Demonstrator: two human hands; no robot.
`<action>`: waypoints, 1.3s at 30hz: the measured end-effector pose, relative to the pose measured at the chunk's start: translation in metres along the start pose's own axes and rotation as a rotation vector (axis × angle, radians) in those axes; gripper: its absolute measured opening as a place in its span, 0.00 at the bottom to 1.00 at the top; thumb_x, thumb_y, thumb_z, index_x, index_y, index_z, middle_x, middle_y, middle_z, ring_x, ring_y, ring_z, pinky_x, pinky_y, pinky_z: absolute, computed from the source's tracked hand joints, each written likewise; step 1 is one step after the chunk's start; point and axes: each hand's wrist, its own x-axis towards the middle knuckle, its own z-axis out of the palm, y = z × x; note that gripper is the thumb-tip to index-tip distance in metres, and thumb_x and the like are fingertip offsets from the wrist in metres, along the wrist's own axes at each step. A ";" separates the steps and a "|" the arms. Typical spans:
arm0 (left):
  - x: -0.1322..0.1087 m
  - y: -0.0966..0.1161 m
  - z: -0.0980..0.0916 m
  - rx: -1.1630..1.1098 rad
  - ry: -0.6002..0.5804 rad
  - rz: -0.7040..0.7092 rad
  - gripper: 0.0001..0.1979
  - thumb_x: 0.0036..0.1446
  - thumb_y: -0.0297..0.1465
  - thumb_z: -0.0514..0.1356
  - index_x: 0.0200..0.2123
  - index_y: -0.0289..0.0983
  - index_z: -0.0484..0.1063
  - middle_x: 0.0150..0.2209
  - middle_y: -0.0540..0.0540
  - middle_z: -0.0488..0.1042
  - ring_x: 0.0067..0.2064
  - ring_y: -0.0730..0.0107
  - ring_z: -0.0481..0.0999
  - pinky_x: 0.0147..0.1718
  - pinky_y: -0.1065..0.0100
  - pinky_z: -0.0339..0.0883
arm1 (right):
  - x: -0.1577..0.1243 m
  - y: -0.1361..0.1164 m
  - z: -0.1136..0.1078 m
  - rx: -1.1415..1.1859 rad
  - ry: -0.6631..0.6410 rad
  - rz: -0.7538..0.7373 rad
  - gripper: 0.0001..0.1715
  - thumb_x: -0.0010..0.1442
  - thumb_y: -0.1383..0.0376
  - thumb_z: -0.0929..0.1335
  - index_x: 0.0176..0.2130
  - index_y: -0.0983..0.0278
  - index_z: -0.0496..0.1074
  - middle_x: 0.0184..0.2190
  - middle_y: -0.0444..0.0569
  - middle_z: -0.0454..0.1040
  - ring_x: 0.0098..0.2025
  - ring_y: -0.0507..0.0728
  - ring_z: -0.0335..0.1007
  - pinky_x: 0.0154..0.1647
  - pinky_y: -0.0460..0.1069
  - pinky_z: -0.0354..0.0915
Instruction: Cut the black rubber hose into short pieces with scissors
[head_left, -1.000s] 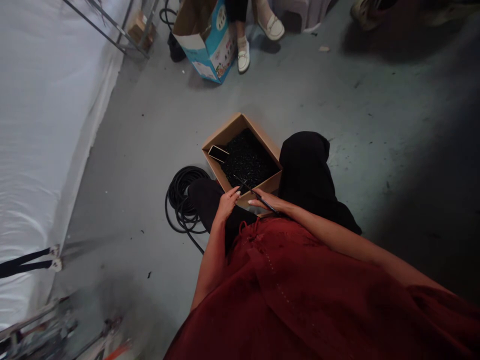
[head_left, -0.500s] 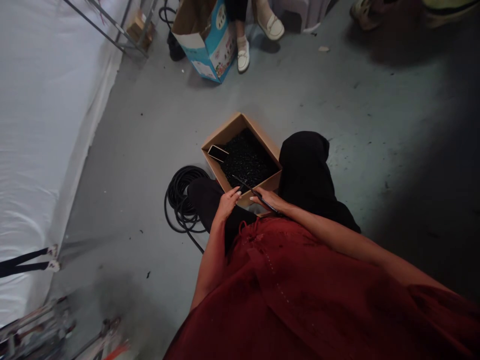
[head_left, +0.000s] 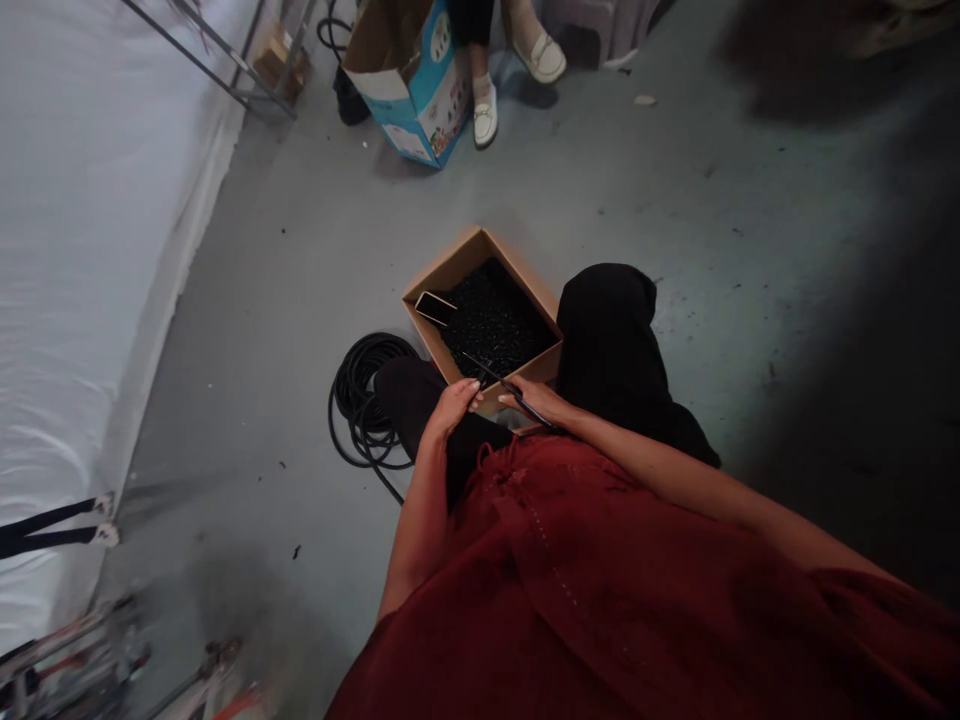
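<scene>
My right hand (head_left: 541, 402) is closed around dark-handled scissors (head_left: 487, 370), whose blades point up and left over the near edge of an open cardboard box (head_left: 427, 268). My left hand (head_left: 456, 402) pinches a short bit of black cord (head_left: 484, 382) close to the blades; most of it is hidden by the fingers. Inside the box lies a heap of small black pieces (head_left: 495, 310). A flat dark rectangle with a light rim (head_left: 435, 308), like a phone, leans in the box's left corner.
A coil of black cord (head_left: 360, 395) lies on the floor beside my left leg, one end running under my forearm. Ahead stand a blue and white carton (head_left: 427, 115) and a person's feet in white shoes (head_left: 486, 118). A white sheet (head_left: 90, 250) hangs at left; metal frames (head_left: 75, 660) stand lower left.
My left hand has shifted slightly down and left, its fingers curled more, and less black cord shows at its fingertips. At the top right, another person's shoes have moved mostly out of view.
</scene>
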 end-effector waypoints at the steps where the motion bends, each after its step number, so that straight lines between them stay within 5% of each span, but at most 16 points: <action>1: 0.000 0.002 -0.001 0.022 0.005 -0.001 0.21 0.53 0.44 0.58 0.39 0.30 0.74 0.26 0.47 0.72 0.23 0.78 0.66 0.24 0.74 0.61 | 0.000 0.000 0.000 0.005 -0.001 -0.004 0.23 0.59 0.50 0.64 0.49 0.60 0.67 0.43 0.53 0.75 0.44 0.62 0.71 0.38 0.49 0.60; 4: -0.003 0.011 -0.002 0.126 0.057 0.021 0.16 0.53 0.39 0.60 0.38 0.31 0.76 0.25 0.47 0.73 0.25 0.74 0.67 0.27 0.72 0.61 | 0.001 0.001 0.001 0.029 -0.014 -0.016 0.26 0.58 0.49 0.65 0.51 0.60 0.66 0.45 0.53 0.74 0.46 0.63 0.70 0.40 0.50 0.61; 8: -0.014 0.026 0.000 0.306 0.166 0.098 0.08 0.53 0.31 0.60 0.36 0.36 0.78 0.34 0.44 0.75 0.39 0.65 0.72 0.39 0.70 0.61 | 0.001 0.003 0.001 0.076 -0.052 -0.053 0.29 0.58 0.48 0.65 0.54 0.61 0.64 0.47 0.52 0.74 0.46 0.61 0.70 0.42 0.49 0.63; 15: -0.030 0.039 0.013 1.050 0.211 0.172 0.13 0.62 0.34 0.52 0.43 0.38 0.74 0.38 0.40 0.73 0.41 0.62 0.71 0.37 0.68 0.59 | 0.001 0.002 0.000 0.091 -0.071 -0.048 0.31 0.57 0.48 0.66 0.55 0.62 0.65 0.48 0.53 0.74 0.46 0.63 0.70 0.43 0.51 0.64; 39: -0.017 0.021 0.019 1.188 0.194 0.150 0.16 0.65 0.37 0.47 0.47 0.40 0.71 0.39 0.43 0.73 0.41 0.65 0.73 0.37 0.70 0.61 | 0.010 0.014 0.007 -0.102 -0.011 0.037 0.18 0.59 0.55 0.64 0.46 0.60 0.68 0.36 0.50 0.77 0.37 0.59 0.72 0.30 0.46 0.57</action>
